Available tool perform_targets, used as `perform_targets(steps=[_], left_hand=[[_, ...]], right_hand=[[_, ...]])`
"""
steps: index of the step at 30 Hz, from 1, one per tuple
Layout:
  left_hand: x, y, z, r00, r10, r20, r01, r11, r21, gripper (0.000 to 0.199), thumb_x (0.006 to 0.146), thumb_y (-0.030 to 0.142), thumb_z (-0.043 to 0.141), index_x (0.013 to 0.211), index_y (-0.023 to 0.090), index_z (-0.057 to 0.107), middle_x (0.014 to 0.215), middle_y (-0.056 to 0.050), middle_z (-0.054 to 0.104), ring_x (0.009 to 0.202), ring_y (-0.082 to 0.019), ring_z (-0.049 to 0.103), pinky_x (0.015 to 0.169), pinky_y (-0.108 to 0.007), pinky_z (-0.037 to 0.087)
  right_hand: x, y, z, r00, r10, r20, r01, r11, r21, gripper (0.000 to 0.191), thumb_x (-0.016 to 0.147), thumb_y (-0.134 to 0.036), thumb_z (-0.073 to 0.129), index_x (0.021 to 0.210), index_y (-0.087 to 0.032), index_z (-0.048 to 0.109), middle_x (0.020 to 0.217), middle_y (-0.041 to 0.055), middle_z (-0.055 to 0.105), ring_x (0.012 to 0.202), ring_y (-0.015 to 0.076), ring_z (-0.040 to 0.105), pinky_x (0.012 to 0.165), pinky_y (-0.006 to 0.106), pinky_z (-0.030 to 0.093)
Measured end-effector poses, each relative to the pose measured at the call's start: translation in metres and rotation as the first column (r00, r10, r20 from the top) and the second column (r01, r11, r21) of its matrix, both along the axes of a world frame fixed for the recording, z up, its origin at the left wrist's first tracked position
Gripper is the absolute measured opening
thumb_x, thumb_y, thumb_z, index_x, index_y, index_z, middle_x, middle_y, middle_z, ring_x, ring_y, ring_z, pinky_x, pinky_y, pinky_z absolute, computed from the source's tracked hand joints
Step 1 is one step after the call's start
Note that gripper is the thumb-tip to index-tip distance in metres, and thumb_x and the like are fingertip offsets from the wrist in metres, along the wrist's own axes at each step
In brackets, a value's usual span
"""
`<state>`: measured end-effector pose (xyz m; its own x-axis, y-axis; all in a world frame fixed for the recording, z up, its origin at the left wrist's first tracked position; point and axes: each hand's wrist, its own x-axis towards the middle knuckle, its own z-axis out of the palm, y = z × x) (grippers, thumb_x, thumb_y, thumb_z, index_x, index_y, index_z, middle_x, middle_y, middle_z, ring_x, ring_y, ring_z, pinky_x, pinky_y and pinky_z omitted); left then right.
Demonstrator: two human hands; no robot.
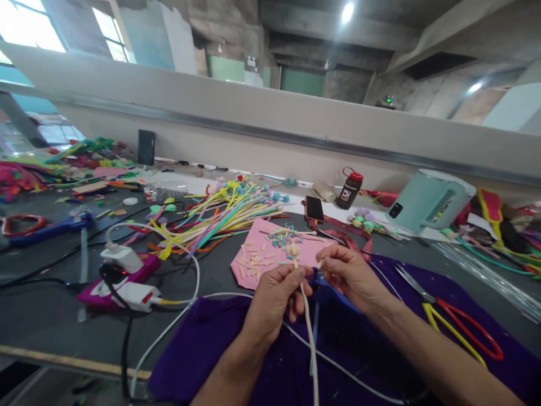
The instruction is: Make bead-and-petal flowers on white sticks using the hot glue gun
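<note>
My left hand (276, 296) is closed around a cream fuzzy stem (310, 338), which looks like a pipe cleaner. At its top sits a small cream flower head (292, 251), and the long end hangs down toward the bottom edge. Close by on the right, my right hand (349, 273) pinches a small cream piece (319, 264) between thumb and fingertips. Under the hands is a dark blue tool (338, 296), partly hidden, perhaps a glue gun. Just beyond them lies a pink sheet (270, 234) with many short cream pieces (253, 259) and small coloured bits (287, 235).
Purple cloth (194, 349) covers the near table, with red-and-yellow scissors (448, 316) at right. Left are a purple power strip (143, 273) with cables and a blue glue gun (54, 228). Behind are fuzzy-stem flowers (228, 214), a phone (314, 208), a bottle (350, 189) and a green kettle (431, 200).
</note>
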<state>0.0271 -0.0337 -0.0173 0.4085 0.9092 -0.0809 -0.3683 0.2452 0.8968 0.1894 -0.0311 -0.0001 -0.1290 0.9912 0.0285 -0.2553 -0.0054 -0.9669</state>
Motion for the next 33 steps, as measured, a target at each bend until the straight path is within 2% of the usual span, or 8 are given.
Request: perform_targets(steps=[5,10,12,15,19,25,29,33], left_hand=[[0.006,-0.002,-0.003,0.991,-0.044,-0.127,0.052,0.997,0.054,0.027,0.076,0.036,0.054,0.062,0.012,0.056,0.037,0.003,0.050,0.026,-0.002,0.037,0.027,-0.011,0.023],[0.008,0.000,-0.002,0.981,0.003,-0.195,0.012,0.997,0.074,0.024,0.074,0.036,0.057,0.065,0.013,0.056,0.038,0.004,0.052,0.027,-0.003,0.039,0.029,-0.012,0.026],[0.007,0.002,-0.003,0.977,0.016,-0.214,0.001,0.997,0.076,0.024,0.074,0.036,0.057,0.065,0.014,0.056,0.037,0.005,0.051,0.027,-0.003,0.039,0.029,-0.012,0.027],[0.007,0.003,-0.006,0.975,0.023,-0.222,-0.007,0.997,0.071,0.025,0.075,0.037,0.056,0.064,0.014,0.055,0.036,0.005,0.049,0.027,-0.003,0.039,0.029,-0.012,0.026],[0.007,0.004,-0.008,0.971,0.035,-0.235,-0.013,0.996,0.093,0.028,0.075,0.038,0.056,0.062,0.013,0.055,0.035,0.005,0.049,0.027,-0.003,0.037,0.029,-0.012,0.024],[0.008,0.003,-0.005,0.966,0.038,-0.257,-0.011,0.994,0.105,0.028,0.075,0.038,0.056,0.063,0.013,0.054,0.035,0.005,0.049,0.026,-0.002,0.036,0.029,-0.012,0.022],[0.008,0.003,-0.007,0.969,0.025,-0.245,0.000,0.995,0.100,0.028,0.075,0.039,0.056,0.063,0.013,0.054,0.036,0.004,0.049,0.026,-0.003,0.036,0.029,-0.013,0.023],[0.009,0.002,-0.007,0.968,0.030,-0.250,-0.004,0.995,0.104,0.028,0.074,0.039,0.056,0.063,0.013,0.055,0.035,0.004,0.049,0.026,-0.003,0.037,0.029,-0.013,0.023]], right_hand=[[-0.004,-0.004,-0.007,1.000,0.015,0.020,-0.015,1.000,0.018,0.015,0.066,-0.025,0.068,0.073,-0.013,0.061,0.056,-0.0032,0.053,0.043,0.0044,0.038,0.040,0.018,0.026],[-0.004,-0.006,-0.003,0.990,-0.005,0.143,-0.015,0.990,0.139,0.014,0.065,-0.026,0.068,0.069,-0.013,0.062,0.057,-0.0027,0.054,0.048,0.0063,0.043,0.043,0.018,0.031],[-0.001,-0.003,-0.003,0.990,0.039,0.139,-0.054,0.993,0.107,0.015,0.067,-0.028,0.066,0.071,-0.013,0.063,0.057,-0.0023,0.055,0.047,0.0063,0.045,0.042,0.018,0.031],[0.006,0.003,-0.005,0.994,0.100,0.041,-0.099,0.995,-0.008,0.023,0.073,-0.036,0.058,0.075,-0.013,0.063,0.061,0.0008,0.059,0.045,0.0068,0.049,0.038,0.017,0.030],[0.012,0.009,-0.007,0.996,0.091,0.001,-0.091,0.995,-0.038,0.031,0.075,-0.042,0.055,0.078,-0.012,0.062,0.068,0.0042,0.063,0.047,0.0078,0.053,0.036,0.016,0.030],[0.007,0.005,-0.009,0.986,0.128,0.110,-0.129,0.992,0.009,0.021,0.068,-0.031,0.065,0.079,-0.014,0.062,0.061,-0.0015,0.060,0.045,0.0065,0.050,0.037,0.016,0.029],[0.001,0.002,-0.014,0.987,0.089,0.132,-0.101,0.991,0.090,0.016,0.066,-0.026,0.067,0.076,-0.015,0.062,0.058,-0.0035,0.056,0.045,0.0059,0.047,0.039,0.017,0.029],[-0.002,0.000,-0.018,0.991,0.051,0.125,-0.066,0.991,0.116,0.015,0.066,-0.026,0.067,0.073,-0.014,0.062,0.055,-0.0039,0.054,0.043,0.0055,0.043,0.038,0.017,0.028]])
